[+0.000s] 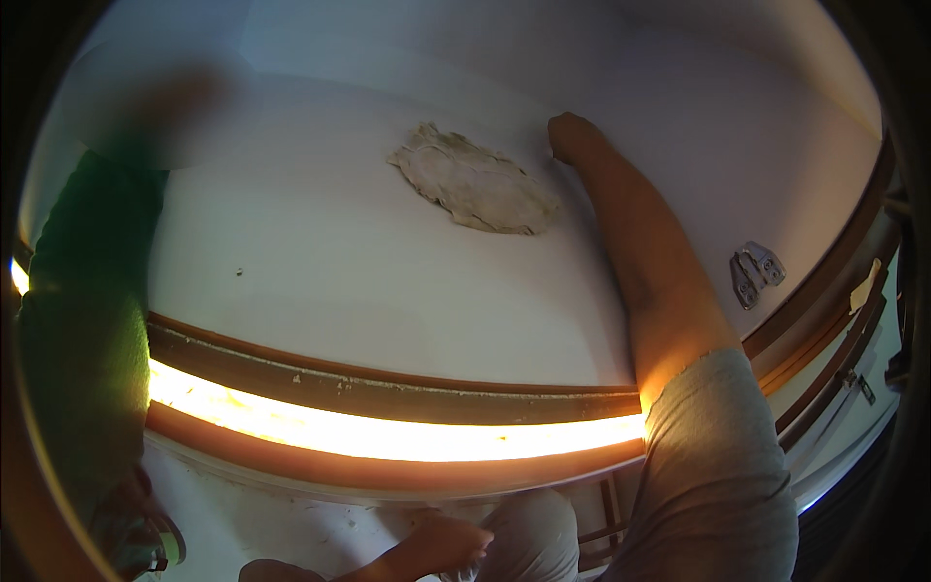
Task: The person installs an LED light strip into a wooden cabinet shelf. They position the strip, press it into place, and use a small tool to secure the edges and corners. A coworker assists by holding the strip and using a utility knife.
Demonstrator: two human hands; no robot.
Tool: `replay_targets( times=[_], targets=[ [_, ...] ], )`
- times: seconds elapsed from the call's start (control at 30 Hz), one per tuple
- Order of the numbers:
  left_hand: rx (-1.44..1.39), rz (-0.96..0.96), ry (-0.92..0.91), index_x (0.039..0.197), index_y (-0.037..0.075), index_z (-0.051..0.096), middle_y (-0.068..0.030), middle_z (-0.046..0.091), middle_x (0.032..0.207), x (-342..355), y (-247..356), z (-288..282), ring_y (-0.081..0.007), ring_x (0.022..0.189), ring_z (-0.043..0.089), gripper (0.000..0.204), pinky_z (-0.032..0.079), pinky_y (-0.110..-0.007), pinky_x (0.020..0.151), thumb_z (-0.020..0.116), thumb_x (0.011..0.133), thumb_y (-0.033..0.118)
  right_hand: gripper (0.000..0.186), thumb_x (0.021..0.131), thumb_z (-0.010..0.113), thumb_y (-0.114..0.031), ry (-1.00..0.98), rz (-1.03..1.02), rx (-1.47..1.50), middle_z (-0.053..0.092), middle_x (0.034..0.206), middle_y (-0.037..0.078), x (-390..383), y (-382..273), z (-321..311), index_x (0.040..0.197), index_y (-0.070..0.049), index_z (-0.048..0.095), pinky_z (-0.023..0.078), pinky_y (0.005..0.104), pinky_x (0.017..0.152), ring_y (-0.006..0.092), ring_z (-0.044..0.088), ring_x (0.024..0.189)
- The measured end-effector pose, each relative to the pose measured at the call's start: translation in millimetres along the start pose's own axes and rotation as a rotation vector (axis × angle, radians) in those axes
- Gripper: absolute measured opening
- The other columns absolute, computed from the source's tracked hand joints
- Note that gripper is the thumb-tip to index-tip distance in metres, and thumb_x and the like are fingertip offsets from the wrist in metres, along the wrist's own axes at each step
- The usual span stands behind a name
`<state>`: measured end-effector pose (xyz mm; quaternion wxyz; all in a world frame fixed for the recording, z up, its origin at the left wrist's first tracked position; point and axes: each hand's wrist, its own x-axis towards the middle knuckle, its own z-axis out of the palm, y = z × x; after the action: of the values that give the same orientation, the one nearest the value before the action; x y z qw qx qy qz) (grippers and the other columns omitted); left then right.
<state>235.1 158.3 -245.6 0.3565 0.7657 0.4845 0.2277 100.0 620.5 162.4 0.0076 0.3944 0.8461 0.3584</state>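
Note:
A rough, flat off-white piece with ragged edges, like a worn cloth or rag [475, 184], lies on the broad white surface [388, 291]. My right arm, in a grey short sleeve, stretches far forward across that surface. Just right of the ragged piece and apart from it, my right hand [579, 141] is closed. Its curled fingers face away, so whatever they hold is hidden. Low in the view, near a grey-clad knee, is my left hand [446, 541], closed as well. Something pale seems to show below its fingers, too unclear to name.
A co-worker's green sleeve [92, 320] reaches in along the left side, its hand blurred. A brown-edged ledge with a glowing light strip [388, 422] runs along the front. A metal hinge [756, 275] lies at the right. One small dark speck [240, 272] sits left of centre.

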Motion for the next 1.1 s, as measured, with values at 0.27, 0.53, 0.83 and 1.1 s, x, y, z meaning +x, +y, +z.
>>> replay_targets(
  times=[0.27, 0.53, 0.83, 1.1],
  targets=[
    [0.029, -0.008, 0.044, 0.086, 0.011, 0.069, -0.0132, 0.073, 0.081, -10.8, 9.3, -2.0, -0.0382, 0.083, 0.073, 0.024, 0.055, -0.053, 0.077, 0.078, 0.09, 0.033, 0.028, 0.102, 0.059, -0.006, -0.019, 0.014, 0.02, 0.073, 0.132, 0.018, -19.1, 0.4, -10.7, 0.125, -0.003, 0.076, 0.061, 0.0465, 0.098, 0.0358, 0.073, 0.118],
    [0.032, -0.031, -0.031, 0.092, 0.009, 0.068, -0.0164, 0.072, 0.086, -19.5, 25.2, -14.8, -0.04, 0.09, 0.071, 0.023, 0.055, -0.053, 0.08, 0.075, 0.093, 0.031, 0.027, 0.102, 0.059, -0.006, -0.016, -0.018, -0.014, 0.073, 0.132, 0.019, -38.4, 1.8, -15.5, 0.123, -0.003, 0.076, 0.061, 0.0474, 0.098, 0.0371, 0.073, 0.118],
    [0.044, -0.079, -0.068, 0.097, 0.008, 0.067, -0.0182, 0.072, 0.094, -35.0, 51.0, -24.6, -0.0402, 0.096, 0.071, 0.022, 0.055, -0.053, 0.082, 0.069, 0.096, 0.03, 0.026, 0.102, 0.06, -0.007, -0.005, -0.035, -0.007, 0.074, 0.131, 0.018, -66.0, 5.2, -24.5, 0.122, -0.005, 0.077, 0.061, 0.0471, 0.098, 0.037, 0.073, 0.119],
    [0.049, -0.078, -0.059, 0.097, 0.009, 0.067, -0.0172, 0.072, 0.092, -40.9, 57.8, -20.1, -0.0399, 0.093, 0.07, 0.022, 0.052, -0.054, 0.079, 0.068, 0.097, 0.031, 0.028, 0.103, 0.058, -0.008, -0.01, -0.036, 0.011, 0.073, 0.132, 0.018, -90.6, 6.5, -34.4, 0.123, -0.006, 0.076, 0.06, 0.0468, 0.101, 0.0363, 0.072, 0.121]
  ],
)
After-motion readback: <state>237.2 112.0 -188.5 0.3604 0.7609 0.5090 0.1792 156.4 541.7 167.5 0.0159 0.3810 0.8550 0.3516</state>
